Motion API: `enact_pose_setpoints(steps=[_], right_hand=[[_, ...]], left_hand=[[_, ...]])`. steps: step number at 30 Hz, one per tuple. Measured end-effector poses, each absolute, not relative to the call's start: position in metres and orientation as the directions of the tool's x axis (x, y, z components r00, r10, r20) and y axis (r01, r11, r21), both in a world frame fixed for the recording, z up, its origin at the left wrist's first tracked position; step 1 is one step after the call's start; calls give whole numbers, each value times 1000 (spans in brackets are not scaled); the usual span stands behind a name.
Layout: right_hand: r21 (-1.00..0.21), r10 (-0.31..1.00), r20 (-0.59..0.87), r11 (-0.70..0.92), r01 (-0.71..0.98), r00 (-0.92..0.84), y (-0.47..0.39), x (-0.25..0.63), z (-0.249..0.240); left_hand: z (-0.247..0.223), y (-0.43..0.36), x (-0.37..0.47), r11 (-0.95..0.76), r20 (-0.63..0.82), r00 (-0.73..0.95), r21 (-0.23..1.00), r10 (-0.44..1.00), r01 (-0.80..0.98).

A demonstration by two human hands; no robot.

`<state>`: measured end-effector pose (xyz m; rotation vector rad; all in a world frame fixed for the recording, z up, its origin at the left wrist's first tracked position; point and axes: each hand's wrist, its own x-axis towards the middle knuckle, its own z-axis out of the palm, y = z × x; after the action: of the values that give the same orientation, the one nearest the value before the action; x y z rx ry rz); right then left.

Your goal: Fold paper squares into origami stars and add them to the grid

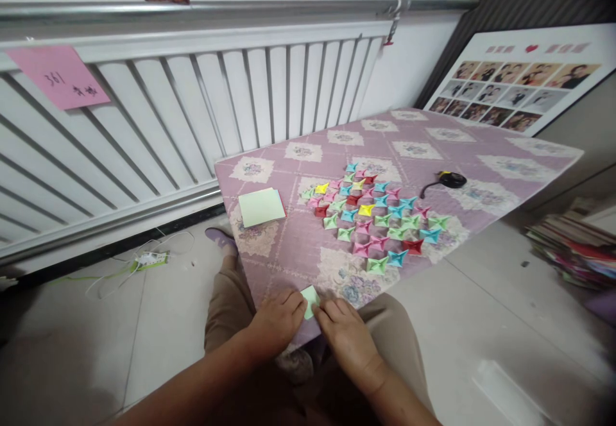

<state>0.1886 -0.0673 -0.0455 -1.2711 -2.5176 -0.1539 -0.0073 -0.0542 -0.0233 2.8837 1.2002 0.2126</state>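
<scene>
Because the green paper [310, 300] between the left fingers [294, 299] and right fingers [333, 309] looks light and easily creased, its side edges suit gentle holding; both sets bend against it, pinch unclear. Folded shapes [366, 210] sit beyond them.

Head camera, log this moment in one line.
left hand: on green paper | right hand: on green paper | beyond: folded papers, paper stack
</scene>
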Motion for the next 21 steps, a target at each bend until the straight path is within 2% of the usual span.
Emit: enact_pose_setpoints(steps=[6,13,21], right_hand=[[-85,793,308,573,815,-526,-73,191,-49],[-54,825,285,521,852,-487,-83,192,-58],[-11,816,410,452,892,-409,-91,180,-57]], left_hand=[[-34,-64,-17,-697,107,690,55,716,715],[-34,-68,-19,-697,68,694,57,717,715],[-44,-69,-14,-686,109,680,36,725,726]])
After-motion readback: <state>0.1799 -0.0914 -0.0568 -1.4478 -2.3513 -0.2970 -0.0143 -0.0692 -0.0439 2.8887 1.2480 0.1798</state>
